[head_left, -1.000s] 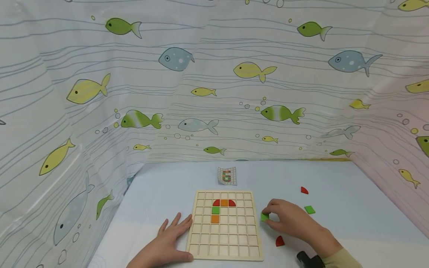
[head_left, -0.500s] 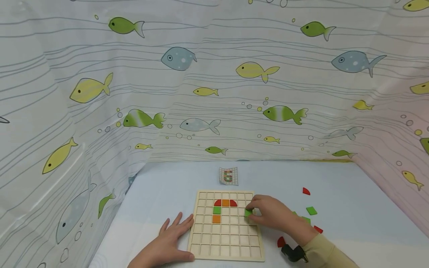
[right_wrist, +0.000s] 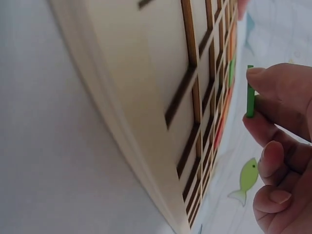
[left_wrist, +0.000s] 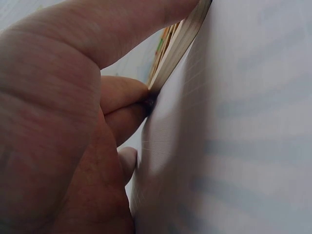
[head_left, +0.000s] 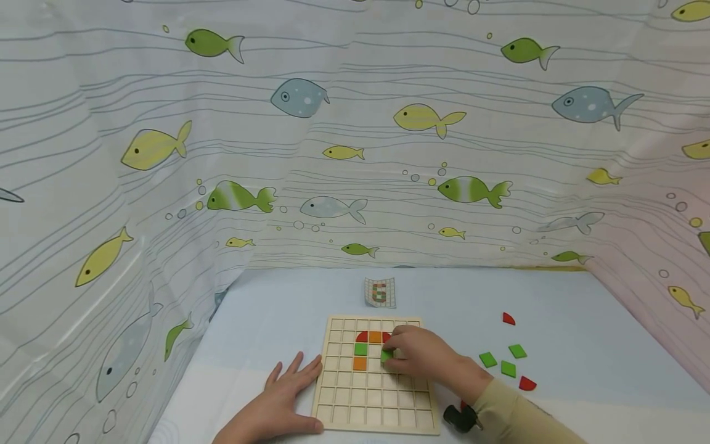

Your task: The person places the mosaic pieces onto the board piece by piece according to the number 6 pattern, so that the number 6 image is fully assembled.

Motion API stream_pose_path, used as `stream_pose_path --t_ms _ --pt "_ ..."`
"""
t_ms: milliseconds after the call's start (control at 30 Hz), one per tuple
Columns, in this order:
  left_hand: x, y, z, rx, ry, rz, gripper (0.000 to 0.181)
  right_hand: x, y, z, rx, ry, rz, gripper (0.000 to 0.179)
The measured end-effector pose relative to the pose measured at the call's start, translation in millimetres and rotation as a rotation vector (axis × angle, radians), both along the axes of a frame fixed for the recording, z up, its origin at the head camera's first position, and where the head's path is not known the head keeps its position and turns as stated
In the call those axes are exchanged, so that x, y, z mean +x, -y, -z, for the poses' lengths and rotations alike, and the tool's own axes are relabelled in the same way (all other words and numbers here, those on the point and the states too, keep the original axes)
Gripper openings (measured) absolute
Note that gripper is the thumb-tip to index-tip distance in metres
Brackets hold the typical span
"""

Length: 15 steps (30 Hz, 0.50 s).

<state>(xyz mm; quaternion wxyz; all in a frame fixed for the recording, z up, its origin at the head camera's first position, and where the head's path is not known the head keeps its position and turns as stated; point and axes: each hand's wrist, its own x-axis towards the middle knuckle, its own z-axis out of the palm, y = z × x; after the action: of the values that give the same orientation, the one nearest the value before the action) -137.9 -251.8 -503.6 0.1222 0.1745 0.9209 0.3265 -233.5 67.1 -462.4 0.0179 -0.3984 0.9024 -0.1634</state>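
A wooden grid board [head_left: 374, 398] lies on the table with red, orange and green tiles in its upper cells. My right hand [head_left: 418, 353] pinches a green square tile [right_wrist: 250, 92] between thumb and fingers, just above the board; the right wrist view shows a gap between tile and grid. In the head view that tile is under the red quarter-round piece at the right. My left hand [head_left: 277, 398] lies at the board's left edge, its fingers spread and straight, thumb at the lower corner. Thumb and fingers touch the board's side [left_wrist: 178, 51] in the left wrist view.
A small pattern card [head_left: 379, 292] lies beyond the board. To the right are several loose green squares [head_left: 508, 369] and red quarter-round pieces [head_left: 527, 383], one farther back [head_left: 508, 319]. A black wrist device [head_left: 460, 418] partly hides another red piece. Fish-print sheeting [head_left: 355, 185] stands behind.
My right hand has carried the green tile leftward from beside the board to over its upper middle, uncovering loose tiles at right. My left hand has stayed on the board's edge.
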Motion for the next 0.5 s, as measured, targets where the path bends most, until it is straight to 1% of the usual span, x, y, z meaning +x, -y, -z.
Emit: stream_pose_path --t_ms 333,500 --pt "-0.8 -0.4 1.6 -0.004 0.005 -0.007 0.112 2.6 16.4 9.8 0.039 0.014 -0.065 0.012" --pt "-1.1 -1.1 0.5 -0.012 0.009 -0.013 0.112 0.9 19.4 14.0 0.049 0.018 -0.069 0.016"
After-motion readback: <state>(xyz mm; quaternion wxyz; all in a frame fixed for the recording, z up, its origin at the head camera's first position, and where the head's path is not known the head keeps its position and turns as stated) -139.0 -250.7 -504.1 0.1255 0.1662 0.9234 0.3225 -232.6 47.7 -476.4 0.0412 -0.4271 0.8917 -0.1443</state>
